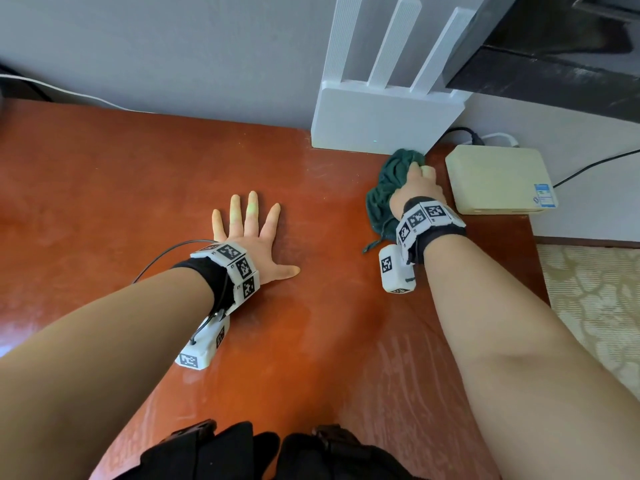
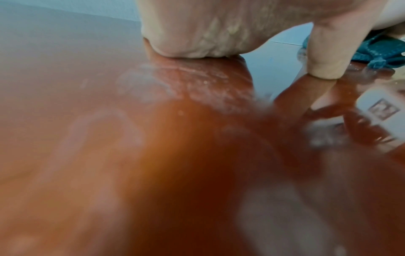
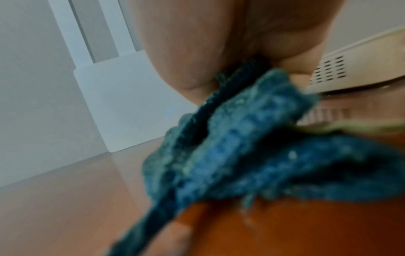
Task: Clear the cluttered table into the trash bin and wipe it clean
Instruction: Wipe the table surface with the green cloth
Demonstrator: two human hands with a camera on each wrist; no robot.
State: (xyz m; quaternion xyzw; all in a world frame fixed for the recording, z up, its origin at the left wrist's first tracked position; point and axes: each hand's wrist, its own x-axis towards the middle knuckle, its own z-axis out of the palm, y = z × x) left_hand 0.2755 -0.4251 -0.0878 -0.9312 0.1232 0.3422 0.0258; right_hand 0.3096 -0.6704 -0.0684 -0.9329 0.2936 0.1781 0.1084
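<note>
A dark green cloth lies bunched on the glossy red-brown table, at its far right. My right hand grips the cloth and holds it down on the wood, just in front of the white router. The right wrist view shows the same cloth squeezed under my palm. Flat on the table near the middle rests my left hand, fingers spread and straight, holding nothing. In the left wrist view the palm and thumb press on the streaked table.
A white router with upright antennas stands against the back wall. A beige box with cables sits at the far right beside the cloth. The table's right edge drops to a patterned floor. Wet streaks mark the near surface.
</note>
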